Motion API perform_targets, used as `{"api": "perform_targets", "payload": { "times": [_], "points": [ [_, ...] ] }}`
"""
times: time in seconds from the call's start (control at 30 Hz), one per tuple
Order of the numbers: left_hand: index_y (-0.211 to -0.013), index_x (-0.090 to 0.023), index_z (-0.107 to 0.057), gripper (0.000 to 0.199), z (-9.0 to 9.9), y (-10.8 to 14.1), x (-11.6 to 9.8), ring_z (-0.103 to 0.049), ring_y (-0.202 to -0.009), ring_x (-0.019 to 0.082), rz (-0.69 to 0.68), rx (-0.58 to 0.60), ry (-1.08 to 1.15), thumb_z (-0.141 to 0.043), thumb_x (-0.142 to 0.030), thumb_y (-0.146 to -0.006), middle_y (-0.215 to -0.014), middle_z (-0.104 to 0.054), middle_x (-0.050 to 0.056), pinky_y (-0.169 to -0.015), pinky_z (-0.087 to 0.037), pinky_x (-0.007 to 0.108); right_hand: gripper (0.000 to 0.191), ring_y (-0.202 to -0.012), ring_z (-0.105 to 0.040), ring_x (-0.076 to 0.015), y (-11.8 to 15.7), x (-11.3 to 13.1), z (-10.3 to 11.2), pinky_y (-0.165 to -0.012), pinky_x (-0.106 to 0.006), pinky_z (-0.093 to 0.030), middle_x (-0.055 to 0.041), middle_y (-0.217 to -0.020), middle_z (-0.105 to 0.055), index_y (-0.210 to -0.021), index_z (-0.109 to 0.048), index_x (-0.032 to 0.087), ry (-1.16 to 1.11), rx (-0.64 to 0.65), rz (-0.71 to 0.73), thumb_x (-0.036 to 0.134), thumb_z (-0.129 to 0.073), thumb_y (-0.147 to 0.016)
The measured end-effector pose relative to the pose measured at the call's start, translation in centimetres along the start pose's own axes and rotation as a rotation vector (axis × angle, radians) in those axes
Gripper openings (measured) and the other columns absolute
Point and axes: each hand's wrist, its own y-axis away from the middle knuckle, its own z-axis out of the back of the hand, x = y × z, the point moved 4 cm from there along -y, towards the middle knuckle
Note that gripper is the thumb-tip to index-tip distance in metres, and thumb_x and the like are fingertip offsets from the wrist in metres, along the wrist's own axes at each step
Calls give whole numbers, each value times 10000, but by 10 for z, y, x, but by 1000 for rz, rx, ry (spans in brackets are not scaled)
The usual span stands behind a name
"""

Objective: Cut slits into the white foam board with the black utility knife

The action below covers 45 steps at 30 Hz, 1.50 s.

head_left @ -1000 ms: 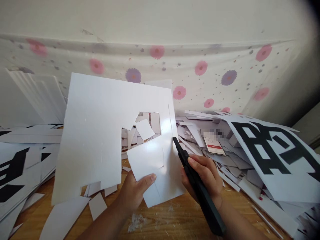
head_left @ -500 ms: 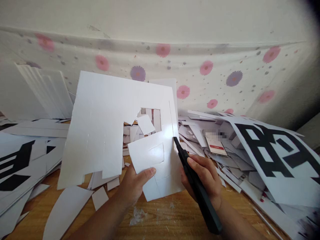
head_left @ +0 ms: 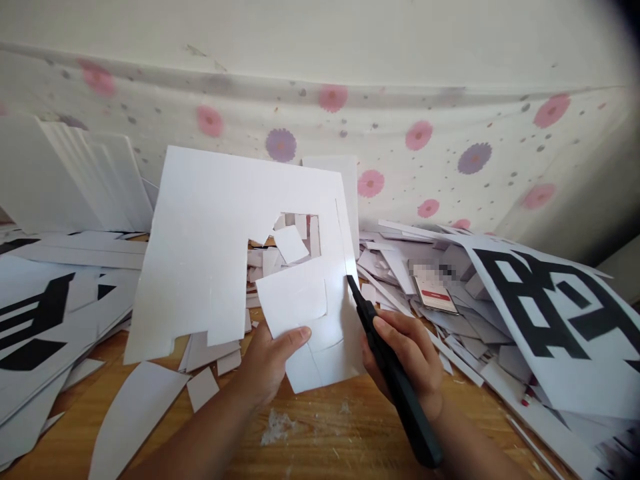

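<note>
Pinching the white board (head_left: 205, 233) at eleven o'clock with your left hand (head_left: 265, 363), right hand (head_left: 410, 353) wrapped round the black tool (head_left: 397, 383), you risk tearing the board if the tool twists.

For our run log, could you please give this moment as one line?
left hand: gripping white board; right hand: holding black tool, tip near board's right edge; surroundings: phone, white scraps

Room over tabletop (head_left: 320, 460) nr side; white board (head_left: 200, 233) blocks fwd, offcut pile (head_left: 465, 321) blocks R.
</note>
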Motion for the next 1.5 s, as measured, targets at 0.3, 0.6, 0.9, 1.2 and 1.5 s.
{"api": "perform_targets", "payload": {
  "times": [0.3,0.6,0.9,1.2,1.5],
  "points": [
    [-1073,-147,-673,486,9,-7,-4,-674,-876,278,-44,-29,69,-823,-316,-642,-999,-726,110,-720,-547,346,419,-817,-677,-216,-3,6,-3,-617,-318,-620,-119,-1018,-642,-1191,-603,195,10,21,12,107,-651,-784],
    [-1081,-146,-682,456,15,-13,-8,-673,-931,272,-120,-35,115,-819,-282,-668,-1045,-721,106,-745,-565,323,458,-808,-675,-212,0,8,-5,-628,-317,-617,-127,-995,-645,-1194,-595,161,-33,33,50,68,-662,-750],
    [-1001,-123,-690,427,18,-13,-24,-677,-892,279,-145,-132,160,-833,-248,-619,-999,-728,103,-716,-573,325,472,-806,-688,-214,-1,13,-7,-611,-311,-622,-129,-997,-663,-1230,-572,175,-98,95,67,81,-642,-772],
    [-1126,-149,-660,556,32,-20,-30,-670,-802,226,-213,-194,203,-845,-223,-607,-952,-733,67,-657,-565,294,520,-817,-685,-212,1,16,-8,-593,-283,-615,-146,-1005,-654,-1254,-554,135,-158,159,86,48,-644,-750],
    [-1256,-151,-587,642,34,-24,-30,-683,-831,246,-239,-156,196,-809,-215,-656,-972,-726,87,-663,-562,294,494,-804,-656,-195,4,15,-9,-582,-282,-591,-141,-1004,-623,-1223,-554,112,-168,200,87,45,-632,-740]
  ]
}}
